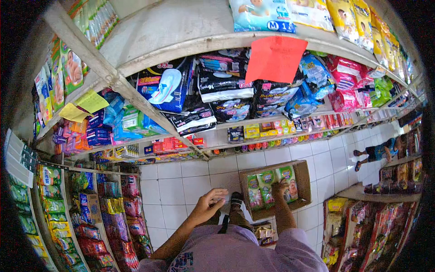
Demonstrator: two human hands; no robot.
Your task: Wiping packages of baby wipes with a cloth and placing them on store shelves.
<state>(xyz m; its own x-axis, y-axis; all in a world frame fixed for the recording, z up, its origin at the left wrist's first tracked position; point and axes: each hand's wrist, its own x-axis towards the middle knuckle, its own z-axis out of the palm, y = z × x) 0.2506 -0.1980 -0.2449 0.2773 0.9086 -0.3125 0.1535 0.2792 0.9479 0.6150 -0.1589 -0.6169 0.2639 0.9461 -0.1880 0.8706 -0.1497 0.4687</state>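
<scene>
A cardboard box stands on the tiled floor in front of me. Green packs with a baby picture lie in it in a row. My right hand reaches into the box and rests on or at one green pack; whether its fingers grip the pack cannot be made out. Over the floor to the left of the box, my left hand hangs in the air with nothing in it, its fingers apart from the thumb.
Shelves ahead hold black sanitary pad packs, a red paper note and diaper packs. Racks of sachets stand left, snack racks right. Another person is farther down the aisle.
</scene>
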